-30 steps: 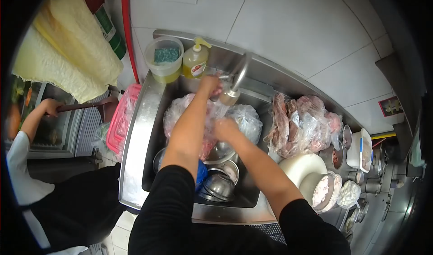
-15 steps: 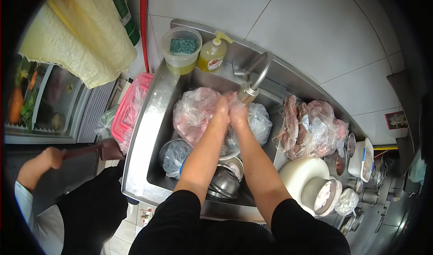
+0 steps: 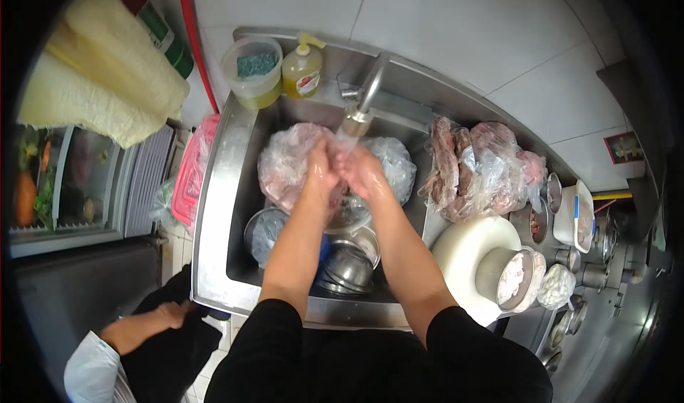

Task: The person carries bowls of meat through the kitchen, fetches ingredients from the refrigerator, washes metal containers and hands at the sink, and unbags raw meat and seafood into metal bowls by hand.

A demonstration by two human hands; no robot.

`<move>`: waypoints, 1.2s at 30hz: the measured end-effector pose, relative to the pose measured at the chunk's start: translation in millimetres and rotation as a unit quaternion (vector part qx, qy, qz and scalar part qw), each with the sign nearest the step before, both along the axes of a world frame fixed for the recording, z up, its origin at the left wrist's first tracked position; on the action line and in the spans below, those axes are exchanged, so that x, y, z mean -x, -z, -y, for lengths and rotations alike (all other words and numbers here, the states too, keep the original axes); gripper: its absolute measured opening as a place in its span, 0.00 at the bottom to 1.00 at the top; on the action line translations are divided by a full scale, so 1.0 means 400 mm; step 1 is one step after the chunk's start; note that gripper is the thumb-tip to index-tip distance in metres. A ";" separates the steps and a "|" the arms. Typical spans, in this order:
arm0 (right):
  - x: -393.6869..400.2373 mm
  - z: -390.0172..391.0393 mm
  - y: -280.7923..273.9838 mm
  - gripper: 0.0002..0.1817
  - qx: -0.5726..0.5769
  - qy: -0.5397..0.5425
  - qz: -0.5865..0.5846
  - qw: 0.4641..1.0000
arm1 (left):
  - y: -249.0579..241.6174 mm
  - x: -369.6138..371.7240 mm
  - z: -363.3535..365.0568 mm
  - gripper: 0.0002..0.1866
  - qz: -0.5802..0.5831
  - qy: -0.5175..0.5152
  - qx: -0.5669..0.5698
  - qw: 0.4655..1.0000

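Under the running faucet (image 3: 358, 118), my left hand (image 3: 323, 163) and my right hand (image 3: 362, 172) are wet and slightly apart. Both are open, palms turned toward each other, with nothing in them. My left hand is nearest a clear plastic bag of pink meat (image 3: 283, 162) in the sink (image 3: 242, 250). Right of my right hand is another clear plastic bag (image 3: 396, 166). Below my hands are stacked metal bowls (image 3: 347, 269) and a bowl with a plastic bag (image 3: 268, 233) in it.
A tub with a green sponge (image 3: 251, 72) and a soap bottle (image 3: 302, 68) stand on the back ledge. Bagged meat (image 3: 491, 164), a white round board (image 3: 463, 250) and a metal pot (image 3: 502, 278) sit at right. Another person's arm (image 3: 146, 325) is at lower left.
My hands, together under the faucet before, have separated and opened. The view has shifted slightly. The other person's hand, earlier holding a brown handled object at left, is now lower and closer.
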State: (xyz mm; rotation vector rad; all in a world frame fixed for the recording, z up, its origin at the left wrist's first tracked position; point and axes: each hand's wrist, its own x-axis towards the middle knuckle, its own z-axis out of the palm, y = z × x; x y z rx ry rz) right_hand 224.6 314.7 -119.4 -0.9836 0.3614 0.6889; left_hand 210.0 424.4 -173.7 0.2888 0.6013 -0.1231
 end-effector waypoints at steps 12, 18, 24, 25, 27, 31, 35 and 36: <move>0.116 0.213 -0.102 0.14 0.492 -0.261 0.432 0.709 | 0.139 -0.379 -0.222 0.19 0.016 0.059 -0.240 0.969; 0.328 0.585 -0.364 0.12 0.508 -0.025 0.539 0.671 | 0.242 -0.435 -0.215 0.26 0.352 -0.015 -0.423 0.835; 0.430 1.050 -0.437 0.25 0.762 -0.176 0.336 0.525 | 0.170 -0.096 0.139 0.20 0.323 0.020 -0.450 0.832; 0.437 1.066 -0.409 0.30 0.806 -0.203 0.304 0.465 | 0.053 0.002 0.266 0.18 0.296 0.084 -0.560 0.769; 0.381 1.063 -0.401 0.37 0.771 -0.247 0.219 0.545 | -0.112 0.143 0.500 0.15 0.261 0.218 -0.510 0.790; 0.335 1.162 -0.400 0.29 0.637 -0.208 0.219 0.709 | -0.326 0.317 0.813 0.16 0.397 0.329 -0.506 0.691; 0.411 1.220 -0.451 0.35 0.653 -0.212 0.343 0.641 | -0.417 0.349 0.948 0.14 0.361 0.327 -0.543 0.684; 0.439 1.210 -0.461 0.34 0.660 -0.205 0.329 0.643 | -0.414 0.339 0.957 0.14 0.347 0.335 -0.591 0.646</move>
